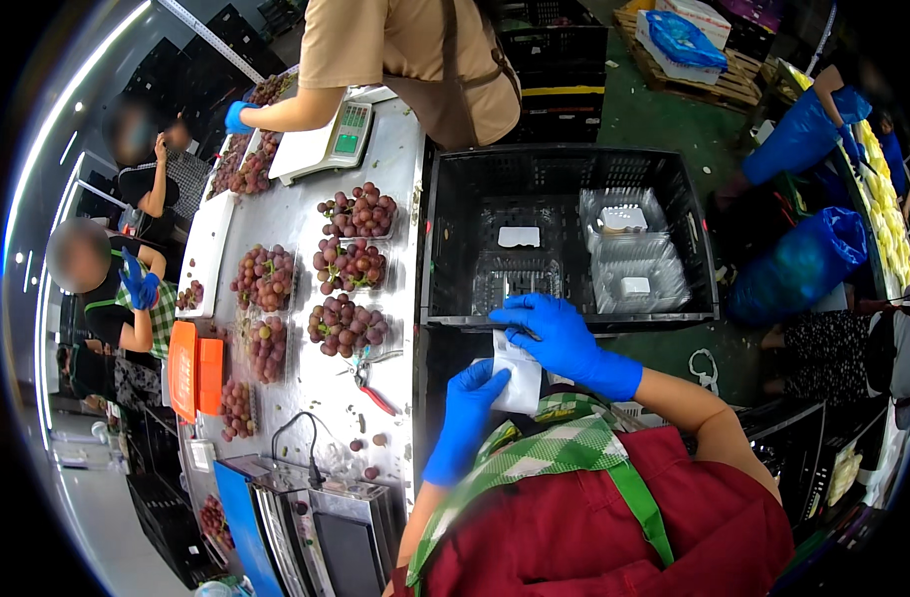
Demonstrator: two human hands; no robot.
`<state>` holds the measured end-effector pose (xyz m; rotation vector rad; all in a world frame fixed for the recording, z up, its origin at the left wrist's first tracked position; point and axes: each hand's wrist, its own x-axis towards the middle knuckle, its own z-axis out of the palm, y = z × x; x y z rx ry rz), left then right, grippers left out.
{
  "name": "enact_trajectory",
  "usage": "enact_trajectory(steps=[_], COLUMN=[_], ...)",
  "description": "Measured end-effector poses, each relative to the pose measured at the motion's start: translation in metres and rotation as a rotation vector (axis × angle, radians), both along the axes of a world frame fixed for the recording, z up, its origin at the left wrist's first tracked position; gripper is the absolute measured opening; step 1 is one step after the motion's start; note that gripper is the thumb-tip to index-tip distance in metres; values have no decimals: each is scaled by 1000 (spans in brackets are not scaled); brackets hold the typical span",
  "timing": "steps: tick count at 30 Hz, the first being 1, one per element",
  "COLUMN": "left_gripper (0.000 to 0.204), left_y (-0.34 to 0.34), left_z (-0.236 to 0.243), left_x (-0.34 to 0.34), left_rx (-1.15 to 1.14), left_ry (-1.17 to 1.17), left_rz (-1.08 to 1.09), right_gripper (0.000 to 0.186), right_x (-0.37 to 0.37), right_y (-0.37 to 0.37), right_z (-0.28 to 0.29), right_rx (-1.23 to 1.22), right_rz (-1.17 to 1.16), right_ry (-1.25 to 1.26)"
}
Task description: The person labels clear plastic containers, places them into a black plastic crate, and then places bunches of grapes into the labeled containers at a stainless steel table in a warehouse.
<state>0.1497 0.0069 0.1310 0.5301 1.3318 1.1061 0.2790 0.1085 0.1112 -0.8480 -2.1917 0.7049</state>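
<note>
In front of my body, both blue-gloved hands are at a small white paper strip [520, 384], which looks like a strip of labels. My left hand [467, 406] pinches its left edge between thumb and fingers. From above, my right hand [562, 340] has its fingertips closed at the strip's upper end. Just beyond my hands stands a black plastic crate [569, 320]. Clear plastic punnets [642, 271] lie in it, in stacks, and white labels [520, 237] show on some of them.
On the metal table [400, 259] at left are punnets of grapes [348, 326], red-handled snips [365, 383], a weighing scale [351, 134] and an orange box [196, 373]. A co-worker in a tan shirt [405, 45] stands at the far side. Blue bags [798, 264] stand at right.
</note>
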Motion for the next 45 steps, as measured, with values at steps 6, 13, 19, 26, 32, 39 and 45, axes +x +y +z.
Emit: enact_trajectory(steps=[6, 13, 19, 26, 32, 39, 45], left_gripper=[21, 21, 39, 39, 44, 58, 50], left_y=[5, 4, -1, 12, 11, 15, 2], left_z=[7, -13, -21, -29, -53, -21, -20], left_x=[-2, -1, -5, -1, -16, 2, -12], left_rx=[18, 91, 217, 38, 384, 220, 64], left_ry=[-4, 174, 272, 1245, 912, 1284, 782], left_rz=[51, 13, -41, -727, -384, -600, -352], right_gripper=[24, 23, 17, 25, 33, 31, 25], right_x=[5, 8, 8, -4, -14, -5, -57], right_y=[-4, -4, -1, -18, -10, 106, 79], right_z=[18, -16, -17, 12, 15, -142, -84], right_rx=[49, -106, -302, 339, -147, -417, -571], right_rz=[213, 239, -141, 108, 329, -177, 346], right_ry=[-91, 54, 247, 6, 296, -233, 124])
